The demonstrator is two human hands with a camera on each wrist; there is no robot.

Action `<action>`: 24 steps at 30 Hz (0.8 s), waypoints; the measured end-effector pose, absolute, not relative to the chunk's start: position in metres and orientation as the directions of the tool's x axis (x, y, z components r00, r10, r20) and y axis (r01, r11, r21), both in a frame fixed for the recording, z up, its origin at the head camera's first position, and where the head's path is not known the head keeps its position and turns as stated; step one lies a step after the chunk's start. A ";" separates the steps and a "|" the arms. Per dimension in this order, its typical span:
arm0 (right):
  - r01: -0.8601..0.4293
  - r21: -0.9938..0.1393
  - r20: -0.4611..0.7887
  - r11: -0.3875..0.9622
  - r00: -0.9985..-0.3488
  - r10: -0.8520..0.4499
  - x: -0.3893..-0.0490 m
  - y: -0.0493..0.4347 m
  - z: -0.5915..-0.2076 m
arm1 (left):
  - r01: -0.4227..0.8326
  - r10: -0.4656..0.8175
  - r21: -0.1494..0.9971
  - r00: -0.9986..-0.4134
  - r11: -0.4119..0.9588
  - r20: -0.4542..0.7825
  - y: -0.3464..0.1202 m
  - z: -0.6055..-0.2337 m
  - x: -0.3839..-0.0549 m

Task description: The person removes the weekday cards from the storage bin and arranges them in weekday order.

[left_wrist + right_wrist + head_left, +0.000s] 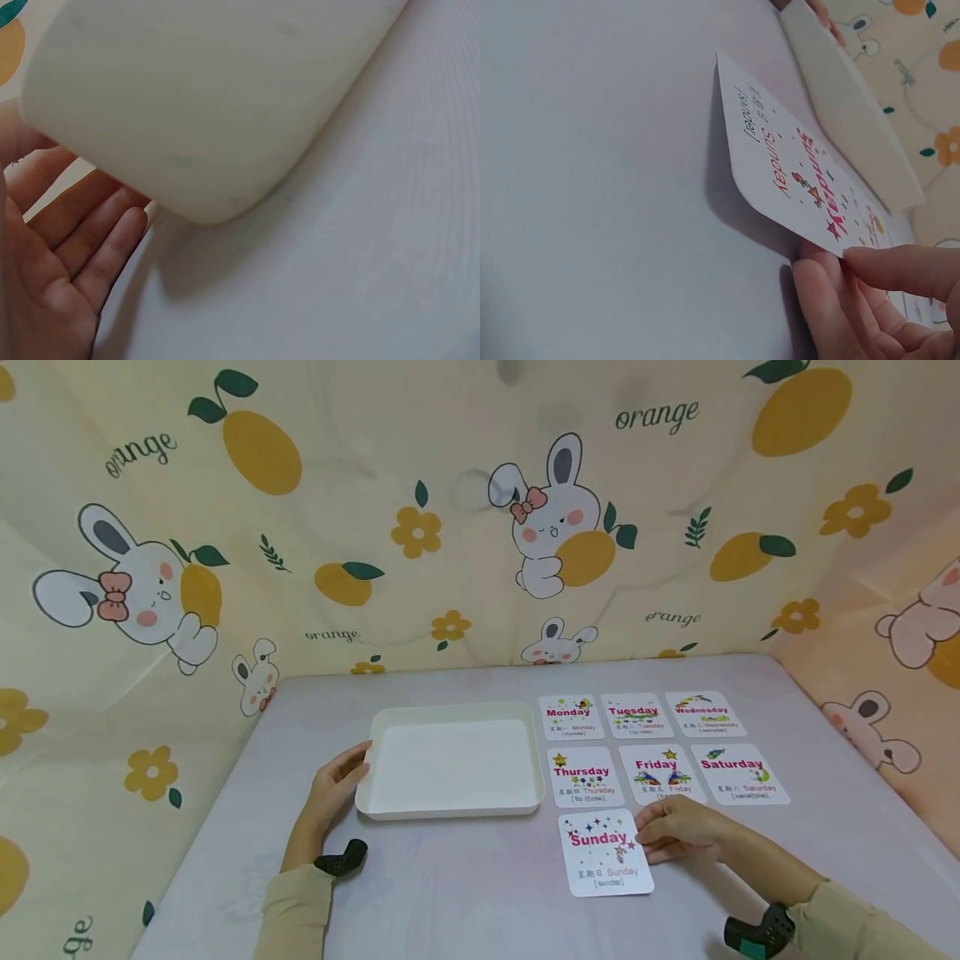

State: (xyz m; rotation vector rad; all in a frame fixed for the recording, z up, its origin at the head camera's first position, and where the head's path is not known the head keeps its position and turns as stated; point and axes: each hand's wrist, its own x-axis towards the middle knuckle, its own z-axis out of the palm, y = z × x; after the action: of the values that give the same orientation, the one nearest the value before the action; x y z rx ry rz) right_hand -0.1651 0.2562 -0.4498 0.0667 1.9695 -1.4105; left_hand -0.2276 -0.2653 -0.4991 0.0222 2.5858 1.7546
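Observation:
My left hand (334, 791) holds the left rim of a shallow white tray (363, 797). In the left wrist view, the fingers (90, 232) reach to the edge of the tray (180, 120), with the thumb partly cut off. My right hand (681, 828) pinches the right edge of the Sunday card (606, 868) between thumb and fingers. The right wrist view shows this Sunday card (780, 165) tilted, its near edge raised off the table with a shadow below.
Above the Sunday card lie two rows of cards: Monday (571, 718), Tuesday (637, 717) and Wednesday (705, 715), then Thursday (585, 778), Friday (660, 768) and Saturday (740, 775). The white table (450, 893) meets a patterned cloth backdrop (420, 443).

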 end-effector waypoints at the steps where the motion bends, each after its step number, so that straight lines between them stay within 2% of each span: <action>1: 0.414 -0.811 -0.559 0.413 -0.755 -0.341 -0.165 0.256 -0.450 | -0.003 0.022 0.930 -1.000 0.369 -0.012 -0.264 -0.495 -0.226; 7: 0.371 -0.794 -0.550 0.481 -0.776 -0.310 -0.164 0.254 -0.446 | -0.022 0.022 0.937 -0.999 0.350 -0.032 -0.260 -0.485 -0.221; 12: 0.341 -0.774 -0.543 0.534 -0.791 -0.282 -0.163 0.252 -0.446 | 0.012 0.029 0.939 -1.000 0.344 0.002 -0.265 -0.499 -0.226; 24: 0.272 -0.755 -0.510 0.597 -0.815 -0.274 -0.163 0.249 -0.446 | -0.012 0.019 0.940 -1.000 0.342 -0.019 -0.265 -0.497 -0.228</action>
State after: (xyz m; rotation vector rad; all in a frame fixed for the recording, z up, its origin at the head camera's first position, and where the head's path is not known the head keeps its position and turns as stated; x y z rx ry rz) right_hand -0.1634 0.2485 -0.4465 -0.0023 2.2259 -1.1899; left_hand -0.2278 -0.2653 -0.4972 0.0065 2.5516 1.7872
